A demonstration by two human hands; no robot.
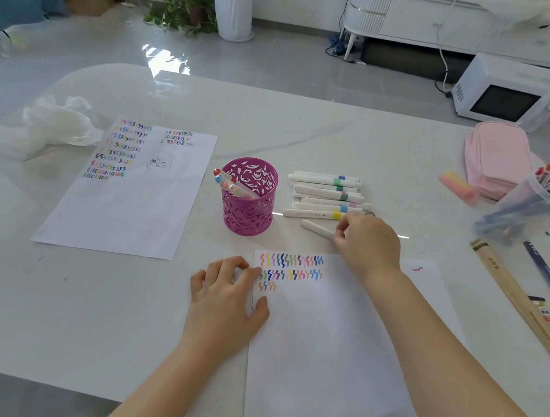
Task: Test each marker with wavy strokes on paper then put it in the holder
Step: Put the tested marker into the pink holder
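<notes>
As the head view shows it, the right hand [366, 243] has its fingers curled round the right end of a white marker [315, 228], which lies flat on the table to the right of the holder [247, 198] and just nearer the person than the row of untested markers [324, 196]. The step looks like picking up the next marker. It would go best lifted cleanly by that end without nudging the row, then uncapped and taken to the short third line of strokes [267, 286]. The left hand [227, 298], on the near side of the holder, rests with fingers spread and loose on the left edge of the paper [327, 343], holding nothing; it should keep the sheet pinned. A few tested markers [225, 181] already lean in the holder.
</notes>
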